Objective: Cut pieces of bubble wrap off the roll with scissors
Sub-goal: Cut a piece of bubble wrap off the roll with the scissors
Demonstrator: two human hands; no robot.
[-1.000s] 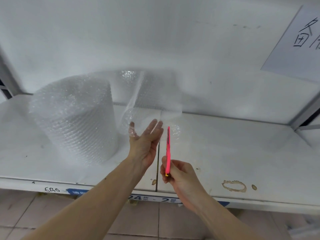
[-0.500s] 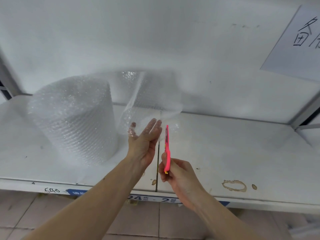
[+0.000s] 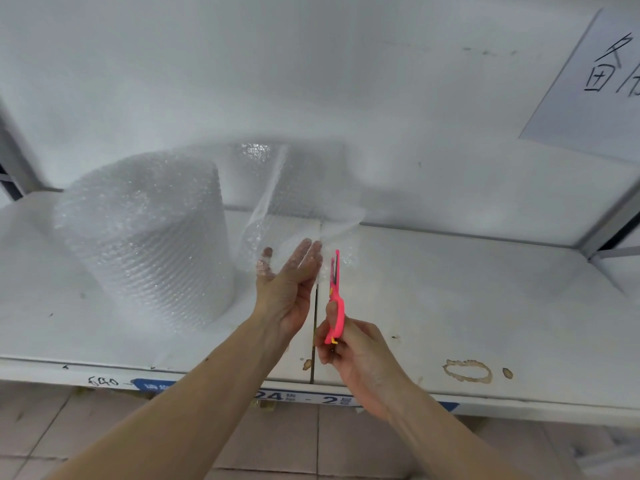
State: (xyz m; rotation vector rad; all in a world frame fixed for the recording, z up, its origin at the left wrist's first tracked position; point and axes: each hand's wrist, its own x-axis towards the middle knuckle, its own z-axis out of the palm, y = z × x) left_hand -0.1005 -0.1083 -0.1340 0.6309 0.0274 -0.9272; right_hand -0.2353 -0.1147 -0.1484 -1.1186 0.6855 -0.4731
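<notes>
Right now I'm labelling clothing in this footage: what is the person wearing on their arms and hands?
Nothing that shows. The left hand and right hand are bare, with no gloves, rings or watch visible. Both forearms are uncovered to the frame's edge, so no sleeves appear.

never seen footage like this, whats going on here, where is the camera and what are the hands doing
The camera sits on the person's head and looks forward and down, so you see their own two bare arms reaching out. No machine is involved.

In front is a white shelf against a white wall. On it, to the left, stands a big roll of bubble wrap, upright. A loose sheet runs from the roll toward the middle.

The left hand is open, its fingers up against the clear sheet. The right hand holds pink scissors, blades pointing up at the sheet's lower edge, ready to cut. A paper sign with handwriting hangs at upper right.
</notes>
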